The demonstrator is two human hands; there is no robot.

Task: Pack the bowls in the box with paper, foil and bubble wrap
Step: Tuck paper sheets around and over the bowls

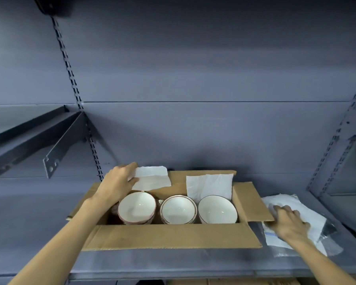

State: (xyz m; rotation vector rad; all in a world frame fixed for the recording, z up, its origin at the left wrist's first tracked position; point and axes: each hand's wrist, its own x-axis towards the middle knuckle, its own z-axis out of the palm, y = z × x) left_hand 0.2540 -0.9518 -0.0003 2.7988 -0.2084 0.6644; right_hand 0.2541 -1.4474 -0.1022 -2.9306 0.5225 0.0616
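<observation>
An open cardboard box (173, 235) stands on the grey shelf. Three white bowls sit side by side inside it: a left bowl (136, 207) with a reddish outside, a middle bowl (178, 209) and a right bowl (217, 209). My left hand (117, 182) pinches a white sheet of paper (152, 177) over the box's back left corner. A second white paper (210, 186) stands upright behind the right bowl. My right hand (289, 222) rests with spread fingers on a pile of white paper and bubble wrap (308, 214) to the right of the box.
The box flaps are folded outward on all sides; the right flap (253, 202) lies next to the pile. A dark bracket and an upper shelf (29, 136) jut out at the left. A slotted upright (333, 145) rises at the right. The shelf's front edge (173, 273) runs below.
</observation>
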